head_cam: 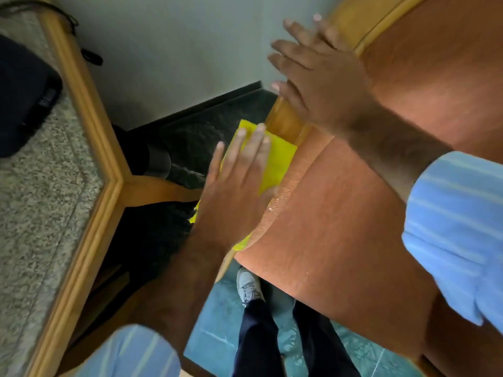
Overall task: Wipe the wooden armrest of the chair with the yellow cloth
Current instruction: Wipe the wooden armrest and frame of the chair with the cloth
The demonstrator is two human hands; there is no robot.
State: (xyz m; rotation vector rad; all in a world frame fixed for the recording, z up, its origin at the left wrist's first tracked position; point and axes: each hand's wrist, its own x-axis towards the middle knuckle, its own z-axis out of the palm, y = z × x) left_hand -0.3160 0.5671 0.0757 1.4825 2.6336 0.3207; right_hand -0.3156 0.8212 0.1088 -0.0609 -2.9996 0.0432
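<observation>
Head view: left hand (234, 191), fingers spread, presses yellow cloth (275, 159) on wooden armrest (283, 121).

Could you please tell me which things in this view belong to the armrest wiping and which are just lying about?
Part of the job:
- yellow cloth
- wooden armrest
- left hand, flat on the cloth
- right hand, resting on the chair's orange upholstery

Just lying about:
- black bag on the stone-topped table

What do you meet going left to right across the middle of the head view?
Black bag → wood-edged stone table → left hand flat on the yellow cloth → orange chair cushion → blue striped sleeve.
</observation>
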